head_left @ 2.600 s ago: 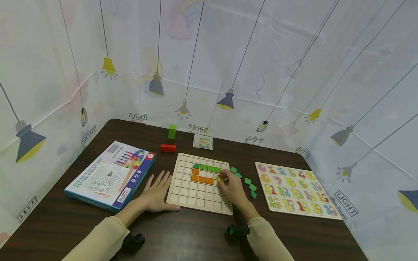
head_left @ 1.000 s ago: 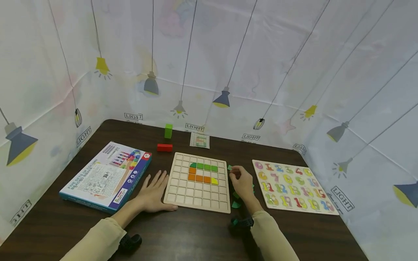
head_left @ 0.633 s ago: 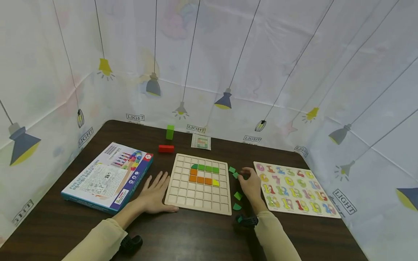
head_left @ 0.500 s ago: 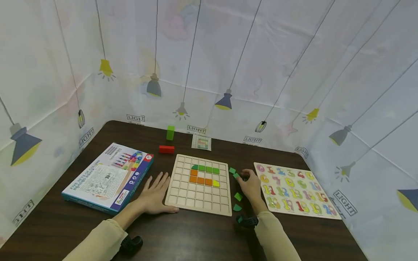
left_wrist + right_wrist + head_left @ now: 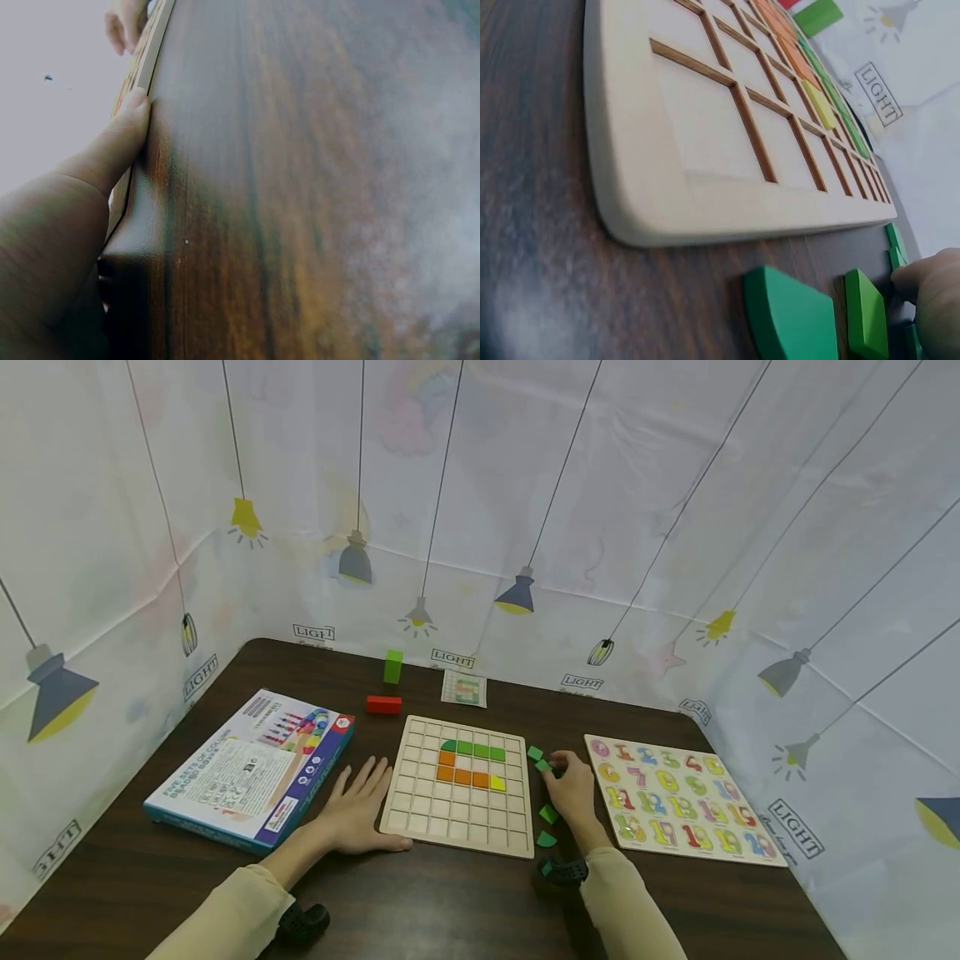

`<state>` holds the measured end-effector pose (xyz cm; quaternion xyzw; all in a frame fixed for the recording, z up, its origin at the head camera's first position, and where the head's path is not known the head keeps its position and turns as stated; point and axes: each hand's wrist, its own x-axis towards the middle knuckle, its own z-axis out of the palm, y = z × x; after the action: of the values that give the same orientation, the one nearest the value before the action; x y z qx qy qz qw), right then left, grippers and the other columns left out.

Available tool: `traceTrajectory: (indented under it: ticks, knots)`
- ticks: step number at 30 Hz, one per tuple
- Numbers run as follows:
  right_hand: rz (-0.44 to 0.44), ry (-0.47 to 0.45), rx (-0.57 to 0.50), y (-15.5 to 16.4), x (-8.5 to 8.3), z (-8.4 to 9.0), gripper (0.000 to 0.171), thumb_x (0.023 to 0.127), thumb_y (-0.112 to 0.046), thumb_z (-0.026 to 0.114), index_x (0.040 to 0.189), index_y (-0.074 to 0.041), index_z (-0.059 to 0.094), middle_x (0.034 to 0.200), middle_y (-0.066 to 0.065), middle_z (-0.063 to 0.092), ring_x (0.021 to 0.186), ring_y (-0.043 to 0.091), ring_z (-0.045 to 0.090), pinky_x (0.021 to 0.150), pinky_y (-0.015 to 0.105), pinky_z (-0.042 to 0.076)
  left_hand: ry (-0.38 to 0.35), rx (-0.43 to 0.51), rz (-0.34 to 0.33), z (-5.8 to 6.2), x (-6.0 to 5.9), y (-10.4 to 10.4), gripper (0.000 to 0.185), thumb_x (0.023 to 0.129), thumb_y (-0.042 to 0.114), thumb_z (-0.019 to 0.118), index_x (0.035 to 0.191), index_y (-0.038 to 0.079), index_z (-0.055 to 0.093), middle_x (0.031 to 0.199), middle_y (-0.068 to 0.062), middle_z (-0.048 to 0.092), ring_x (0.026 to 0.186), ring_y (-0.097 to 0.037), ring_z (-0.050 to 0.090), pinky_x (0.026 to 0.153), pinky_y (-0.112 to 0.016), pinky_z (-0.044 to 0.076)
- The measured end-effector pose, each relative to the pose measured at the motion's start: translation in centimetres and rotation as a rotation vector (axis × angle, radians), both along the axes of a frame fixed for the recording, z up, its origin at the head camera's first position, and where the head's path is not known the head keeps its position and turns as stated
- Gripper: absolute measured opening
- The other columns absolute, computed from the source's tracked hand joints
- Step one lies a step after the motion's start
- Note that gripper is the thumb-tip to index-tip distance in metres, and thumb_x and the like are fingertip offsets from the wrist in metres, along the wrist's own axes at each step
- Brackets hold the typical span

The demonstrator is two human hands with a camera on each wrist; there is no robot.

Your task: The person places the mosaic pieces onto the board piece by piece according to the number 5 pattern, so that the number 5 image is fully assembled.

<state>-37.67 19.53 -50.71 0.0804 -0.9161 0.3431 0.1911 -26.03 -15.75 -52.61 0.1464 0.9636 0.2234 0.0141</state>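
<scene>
Through the head view I am watching the left hand (image 5: pixel 358 812) resting left of the grid board (image 5: pixel 427 817), fingers spread and released, and the right hand (image 5: pixel 572 789) touching a green tile (image 5: pixel 542 766) just right of the board. The left wrist view is showing the thumb against the board's edge; from the right wrist view I cannot tell whether the fingers are grasping that tile.

Grid board (image 5: pixel 429 814) matt wood; tabletop (image 5: pixel 420 902) glossy, wood-grained.

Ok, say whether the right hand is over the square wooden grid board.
No, the right hand is to the right of the board, at small flat green tiles.
</scene>
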Motion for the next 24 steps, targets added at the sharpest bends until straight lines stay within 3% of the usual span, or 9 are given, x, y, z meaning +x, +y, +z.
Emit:
traceTrajectory:
  ticks: [12,24]
  knots:
    - [0.015,0.064,-0.017,0.7,0.8,-0.3,0.026,0.081,-0.002,0.071,0.105,-0.002,0.062,0.096,0.012,0.068,0.098,0.032,0.057,0.087,0.048,0.041,-0.026,0.002,-0.014,1.1,0.4,0.1,0.125,0.066,0.085,0.051,0.15,0.0,0.014,0.157,-0.016,0.005,0.142,-0.033,-0.002,0.108,-0.056,-0.006]
    - [0.188,0.089,0.009,-1.1,3.3,0.1,0.026,0.081,-0.003,0.072,0.106,-0.004,0.065,0.099,0.005,0.066,0.1,0.027,0.054,0.085,0.048,0.043,-0.043,-0.014,-0.017,1.8,0.6,0.2,0.123,0.068,0.082,0.054,0.15,-0.001,0.014,0.156,-0.017,0.005,0.142,-0.034,-0.001,0.108,-0.056,-0.005]
